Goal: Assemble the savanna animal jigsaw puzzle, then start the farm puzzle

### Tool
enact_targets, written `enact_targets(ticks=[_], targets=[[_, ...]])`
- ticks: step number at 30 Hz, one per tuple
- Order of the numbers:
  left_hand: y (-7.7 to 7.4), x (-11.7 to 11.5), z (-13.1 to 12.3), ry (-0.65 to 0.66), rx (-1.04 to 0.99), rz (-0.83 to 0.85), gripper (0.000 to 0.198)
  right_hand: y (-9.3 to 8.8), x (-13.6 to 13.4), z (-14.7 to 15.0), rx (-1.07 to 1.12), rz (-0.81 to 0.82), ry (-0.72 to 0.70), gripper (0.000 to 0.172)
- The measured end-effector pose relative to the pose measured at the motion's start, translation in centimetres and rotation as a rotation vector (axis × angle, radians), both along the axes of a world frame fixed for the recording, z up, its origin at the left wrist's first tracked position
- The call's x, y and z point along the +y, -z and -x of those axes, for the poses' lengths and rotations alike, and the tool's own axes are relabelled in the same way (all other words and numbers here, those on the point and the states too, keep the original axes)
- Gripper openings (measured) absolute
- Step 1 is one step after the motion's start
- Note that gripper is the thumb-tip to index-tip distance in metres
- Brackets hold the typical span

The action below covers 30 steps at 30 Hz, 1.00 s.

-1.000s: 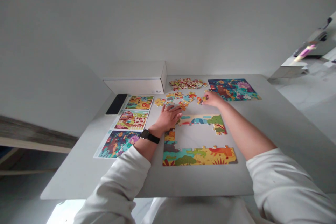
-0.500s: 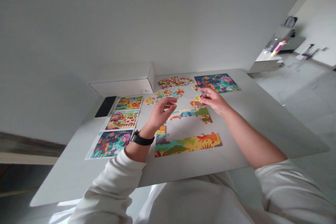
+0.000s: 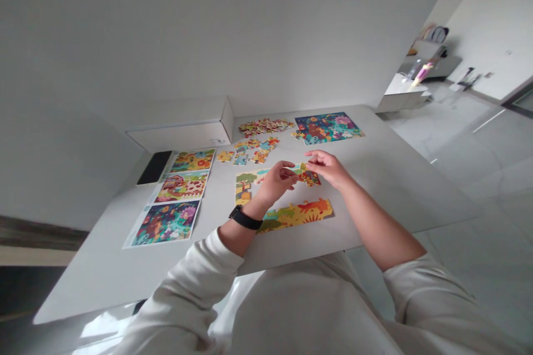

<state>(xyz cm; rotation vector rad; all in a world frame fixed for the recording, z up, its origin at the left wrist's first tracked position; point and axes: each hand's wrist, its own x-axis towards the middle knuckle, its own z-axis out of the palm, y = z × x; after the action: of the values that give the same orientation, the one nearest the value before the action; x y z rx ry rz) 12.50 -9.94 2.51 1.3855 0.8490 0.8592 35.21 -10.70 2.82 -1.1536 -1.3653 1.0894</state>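
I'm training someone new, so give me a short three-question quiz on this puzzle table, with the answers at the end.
1. Which arm wears the black watch?
2. How many separate pictures show on the white sheet at the table's left side?
3. Where are the fingertips of the right hand?
A. At the white box
B. At a yellow-and-orange puzzle piece
C. At the black phone

Key: 1. The left. 2. Three. 3. B.

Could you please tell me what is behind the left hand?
Parts of the assembled puzzle show on both sides of the left hand; whatever it covers cannot be seen.
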Motion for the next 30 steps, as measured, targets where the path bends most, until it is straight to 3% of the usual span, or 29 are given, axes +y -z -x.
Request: enact_targets(ticks=[7,15,18,24,30], targets=[[1.3,-0.4,-0.3,-0.008,-0.032,0.094,0.045,0.4,-0.1,-0.1,-0.007,0.039,-0.05,0.055],[2.2,-0.6,-0.3,-0.013,-0.032,0.072,0.043,0.1,-0.2,-1.5,-0.035,0.126,-0.148,0.053],[2.2,-0.9,-0.3,0.044,0.088,-0.081,0.041,-0.2,-0.3,-2.8,-0.075,0.187,-0.223,0.052],[1.8,-2.1,0.3,0.116,0.449,-0.553,0.041,-0.3,-0.3,-5.0,-0.228,0.289,-0.327,0.056],[1.3,-2.8,0.4,0.328,0.49,-0.814,0.025,0.4,-0.3,-5.4,-0.345,0.395,-0.353,0.054]])
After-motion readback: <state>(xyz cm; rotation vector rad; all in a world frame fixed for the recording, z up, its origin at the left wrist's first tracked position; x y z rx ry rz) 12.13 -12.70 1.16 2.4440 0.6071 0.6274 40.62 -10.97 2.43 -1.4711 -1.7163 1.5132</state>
